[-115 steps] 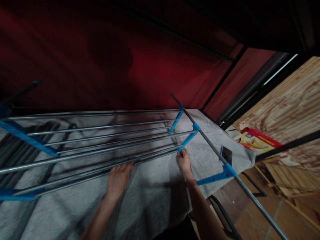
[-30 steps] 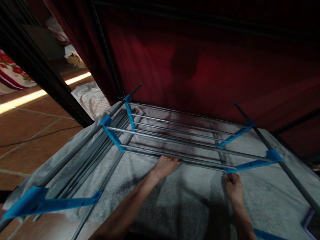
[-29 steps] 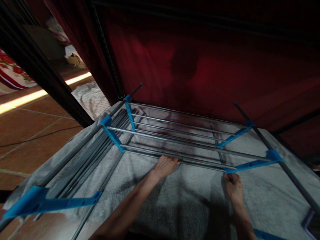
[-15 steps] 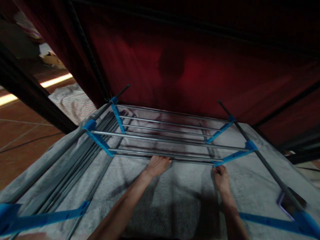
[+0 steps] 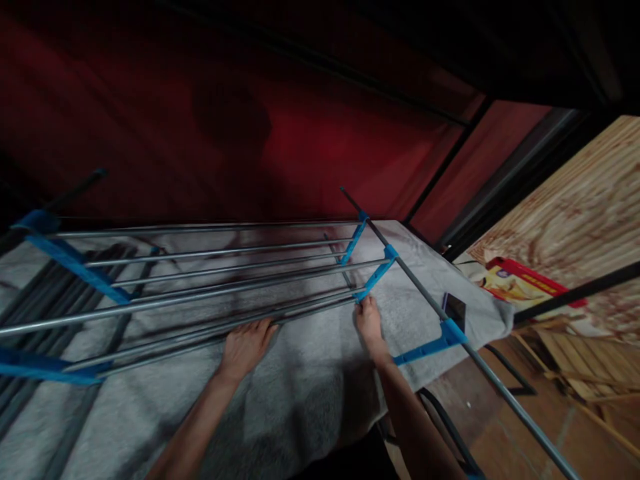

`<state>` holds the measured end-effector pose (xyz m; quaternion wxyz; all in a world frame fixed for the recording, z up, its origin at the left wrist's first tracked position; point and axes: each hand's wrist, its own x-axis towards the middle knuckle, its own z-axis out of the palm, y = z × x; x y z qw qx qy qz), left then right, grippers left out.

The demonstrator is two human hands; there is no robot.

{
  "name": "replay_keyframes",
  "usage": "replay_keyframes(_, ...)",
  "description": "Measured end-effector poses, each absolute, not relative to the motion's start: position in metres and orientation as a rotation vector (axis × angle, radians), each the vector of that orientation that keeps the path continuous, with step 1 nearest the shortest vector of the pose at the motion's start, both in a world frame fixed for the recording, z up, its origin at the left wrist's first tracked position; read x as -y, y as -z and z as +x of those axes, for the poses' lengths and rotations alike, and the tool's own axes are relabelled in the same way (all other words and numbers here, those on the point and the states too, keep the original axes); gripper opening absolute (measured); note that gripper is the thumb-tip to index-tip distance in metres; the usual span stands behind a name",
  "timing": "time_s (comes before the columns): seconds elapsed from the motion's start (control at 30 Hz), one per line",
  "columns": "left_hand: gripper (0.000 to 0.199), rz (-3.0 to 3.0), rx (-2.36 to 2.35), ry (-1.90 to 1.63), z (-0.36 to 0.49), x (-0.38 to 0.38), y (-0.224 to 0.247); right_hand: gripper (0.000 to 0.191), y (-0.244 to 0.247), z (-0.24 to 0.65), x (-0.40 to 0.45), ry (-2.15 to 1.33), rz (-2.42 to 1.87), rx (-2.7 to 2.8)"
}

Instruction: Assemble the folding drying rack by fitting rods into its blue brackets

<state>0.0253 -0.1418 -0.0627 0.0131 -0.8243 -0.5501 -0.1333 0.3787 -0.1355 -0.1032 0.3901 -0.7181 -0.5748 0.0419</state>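
Note:
A rack of grey metal rods joined by blue plastic brackets lies on the grey cloth. My left hand is wrapped over the lowest front rods near their middle. At the lower end of the right-hand bracket, my right hand pinches the joint where the rod meets the blue plastic. A long side tube runs through the right brackets, and another blue bracket sticks out from it nearer to me.
Loose grey tubes lie in a bundle at the left. A phone rests by the right side tube. Behind stands a red fabric wall; a red and yellow package is at the right.
The view has swung to the right, so the rack appears further left and the package has come into view. Both hands remain at the front rods and the right bracket's end.

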Motion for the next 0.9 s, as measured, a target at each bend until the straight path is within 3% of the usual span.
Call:
replay_keyframes(0.5, 0.049, -2.618, 1.731, 0.291, 0.024, 0.137, 0.058, 0.038, 0.106, 0.385, 0.130, -0.150, -1.825, 1.491)
replay_keyframes(0.9, 0.036, -2.645, 1.716, 0.476, 0.026, 0.158, 0.057, 0.021, 0.106, 0.384, 0.140, -0.150, -1.767, 1.551)
